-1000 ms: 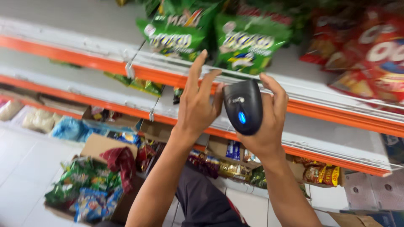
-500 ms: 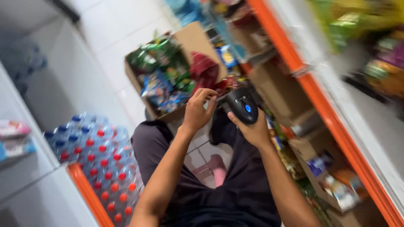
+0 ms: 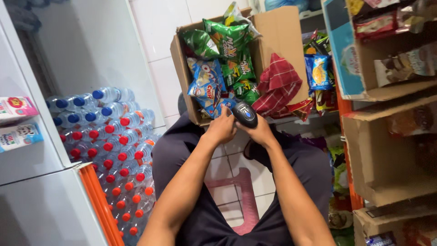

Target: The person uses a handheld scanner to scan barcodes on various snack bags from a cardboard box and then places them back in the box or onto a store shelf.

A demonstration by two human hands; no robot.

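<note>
**Two hands on one handheld scanner, above an open carton of snack bags**

Two of your hands meet at the dark handheld scanner (image 3: pixel 245 114), which sits between your knees and the near rim of the cardboard box (image 3: pixel 182 68) on the floor. Your right hand (image 3: pixel 259 133) wraps the scanner from below; its fingers are curled behind the body and mostly hidden. Your left hand (image 3: pixel 222 129) lies against the scanner's left side, fingers bent close; whether they press anything cannot be made out. The scanner's underside is hidden.

Packages: the box holds green snack bags (image 3: pixel 230 43) toward the top and blue snack bags (image 3: pixel 205 86) lower left, all crumpled and overlapping, so a count is not possible. A red checked cloth (image 3: pixel 278 84) hangs over the box's right flap. Just right of it stands a blue and yellow packet (image 3: pixel 317 72).

Surroundings: at left, a stack of plastic water bottles (image 3: pixel 116 150) with red caps below and blue caps on top, touching the white tiled wall. Further left, a white shelf (image 3: pixel 36 159) with an orange edge carries two small cartons (image 3: pixel 18 123), cut off by the frame. At right, open brown cartons (image 3: pixel 387 150) crowd the frame; their contents are blurred. A pink stool (image 3: pixel 243 196) shows between your legs, largely covered.
</note>
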